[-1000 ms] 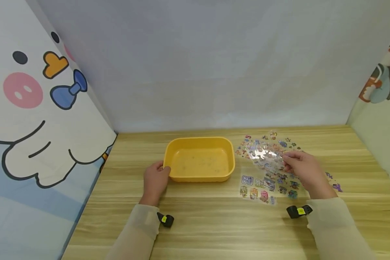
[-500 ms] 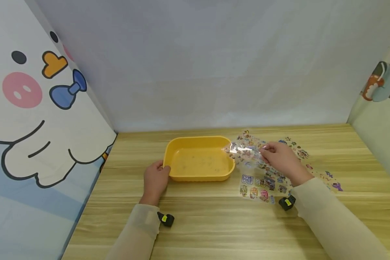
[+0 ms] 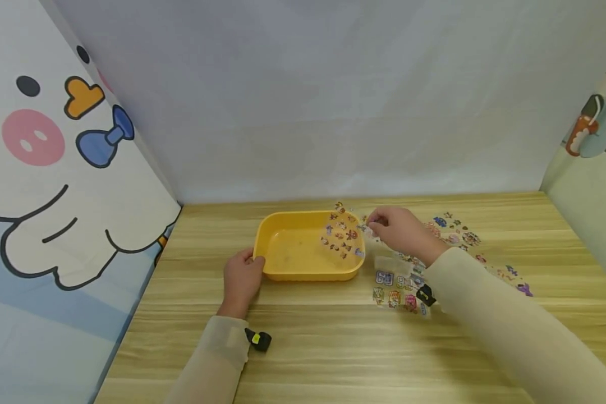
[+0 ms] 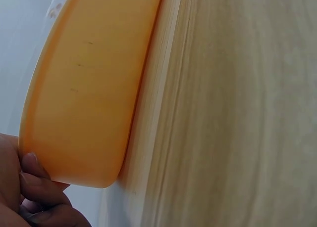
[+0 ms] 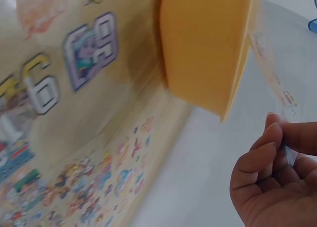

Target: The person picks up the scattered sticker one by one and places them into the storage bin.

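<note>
Fingers of the right hand (image 3: 403, 230) pinch a clear sticker sheet (image 3: 340, 231), which I see over the right end of the yellow tray (image 3: 288, 249); I cannot tell whether it touches the tray. At the opposite end, the left hand (image 3: 242, 280) grips the tray. More sticker sheets (image 3: 394, 298) lie on the tabletop (image 3: 323, 359) just to the right.

A: How is the light?
B: Soft and even in the head view, leaving the grey-white backdrop (image 3: 333, 112) slightly dull. A faint, soft-edged shadow lies beneath the right sleeve (image 3: 505, 322) on the wood-grain surface (image 3: 323, 353).
A: And the sharpness?
B: In the right wrist view, the numbered sticker sheet (image 5: 91, 49) is blurred, with pale glare in the upper left corner. The left wrist view shows soft, smeared wood grain.
</note>
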Demonstrator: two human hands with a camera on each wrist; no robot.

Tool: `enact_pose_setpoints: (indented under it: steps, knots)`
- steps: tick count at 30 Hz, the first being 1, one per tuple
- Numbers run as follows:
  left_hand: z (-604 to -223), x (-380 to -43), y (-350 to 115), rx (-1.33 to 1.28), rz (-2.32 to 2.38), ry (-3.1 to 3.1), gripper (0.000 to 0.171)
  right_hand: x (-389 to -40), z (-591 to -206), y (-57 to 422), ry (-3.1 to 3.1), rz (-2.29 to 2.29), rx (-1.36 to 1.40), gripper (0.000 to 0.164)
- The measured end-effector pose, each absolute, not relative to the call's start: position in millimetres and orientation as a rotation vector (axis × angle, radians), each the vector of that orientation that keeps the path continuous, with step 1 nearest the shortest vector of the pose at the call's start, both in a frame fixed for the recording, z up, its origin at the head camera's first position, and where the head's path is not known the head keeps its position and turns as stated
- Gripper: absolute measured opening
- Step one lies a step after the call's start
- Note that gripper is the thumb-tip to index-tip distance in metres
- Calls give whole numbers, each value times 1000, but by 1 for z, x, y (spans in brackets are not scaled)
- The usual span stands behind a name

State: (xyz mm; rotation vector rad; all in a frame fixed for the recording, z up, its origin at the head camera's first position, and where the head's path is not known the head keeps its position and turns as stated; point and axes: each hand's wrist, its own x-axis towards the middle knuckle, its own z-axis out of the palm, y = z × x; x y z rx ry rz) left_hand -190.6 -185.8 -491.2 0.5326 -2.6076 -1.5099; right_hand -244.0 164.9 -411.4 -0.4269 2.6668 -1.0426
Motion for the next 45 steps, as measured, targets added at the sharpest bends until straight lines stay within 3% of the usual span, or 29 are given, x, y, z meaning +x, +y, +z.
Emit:
enact_pose_setpoints:
  steps: [19,45]
  knots:
    - [-493,-190,-187,540,-1570,-2569,39,-261,-414,93,2672,-875,-717,24]
    - [-493,-191,-184,566,-1549,-2564,38,-259,-425,85,2874,-557,-837,33]
